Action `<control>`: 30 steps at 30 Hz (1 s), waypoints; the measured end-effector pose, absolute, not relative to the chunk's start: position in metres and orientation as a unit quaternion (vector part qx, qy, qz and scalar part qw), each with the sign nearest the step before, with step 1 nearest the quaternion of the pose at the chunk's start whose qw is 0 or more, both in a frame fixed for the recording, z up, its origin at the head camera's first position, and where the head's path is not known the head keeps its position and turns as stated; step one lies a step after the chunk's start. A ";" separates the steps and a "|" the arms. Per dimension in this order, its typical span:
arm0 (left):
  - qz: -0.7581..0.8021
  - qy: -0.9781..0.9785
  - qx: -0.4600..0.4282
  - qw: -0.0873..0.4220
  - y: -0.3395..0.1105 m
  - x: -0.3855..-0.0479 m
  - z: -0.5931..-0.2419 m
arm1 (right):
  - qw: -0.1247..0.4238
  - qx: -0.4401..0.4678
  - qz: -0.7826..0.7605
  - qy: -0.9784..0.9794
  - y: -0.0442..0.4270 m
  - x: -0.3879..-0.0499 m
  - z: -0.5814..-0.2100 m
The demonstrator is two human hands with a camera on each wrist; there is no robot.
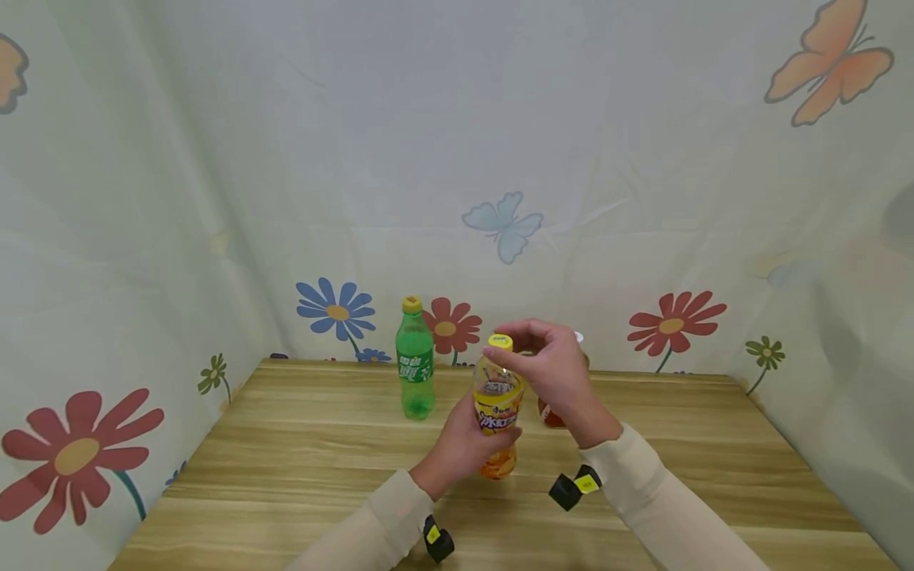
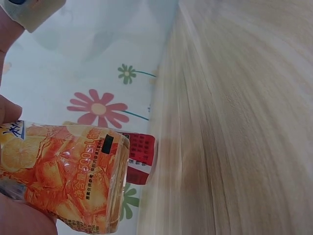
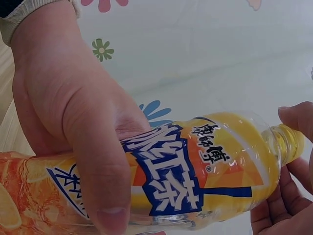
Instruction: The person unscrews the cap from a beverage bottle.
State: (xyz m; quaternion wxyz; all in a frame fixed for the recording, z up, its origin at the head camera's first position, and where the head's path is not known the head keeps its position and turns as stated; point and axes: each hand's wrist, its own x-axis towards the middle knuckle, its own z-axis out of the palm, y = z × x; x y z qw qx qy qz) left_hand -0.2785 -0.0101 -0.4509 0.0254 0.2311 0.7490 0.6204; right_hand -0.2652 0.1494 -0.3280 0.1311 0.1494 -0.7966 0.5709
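Observation:
My left hand (image 1: 467,440) grips a clear plastic iced tea bottle (image 1: 497,408) round its lower half, holding it upright over the table. Orange artwork of ice and lemon covers its label, seen close in the left wrist view. At the top, my right hand (image 1: 553,369) pinches the yellow bottle cap (image 3: 292,143) between thumb and fingers. Behind that hand stands a bottle with a red label (image 1: 552,415), mostly hidden. Left of the iced tea, a green soda bottle (image 1: 416,361) with a yellow cap stands upright.
The wood-grain table (image 1: 300,460) ends at a white curtain (image 1: 400,159) printed with flowers and butterflies, which also hangs along both sides. A small black device with a yellow tag (image 1: 575,487) hangs at the right wrist, and a similar one (image 1: 438,539) at the left.

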 end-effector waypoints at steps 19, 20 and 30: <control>0.618 0.750 0.235 0.019 -0.012 -0.278 -0.450 | 0.118 0.190 0.598 -0.770 0.150 -0.272 -0.333; 0.619 0.749 0.237 0.019 -0.012 -0.278 -0.450 | 0.118 0.191 0.597 -0.770 0.150 -0.272 -0.333; 0.620 0.748 0.235 0.022 -0.011 -0.278 -0.449 | 0.122 0.197 0.599 -0.766 0.151 -0.271 -0.331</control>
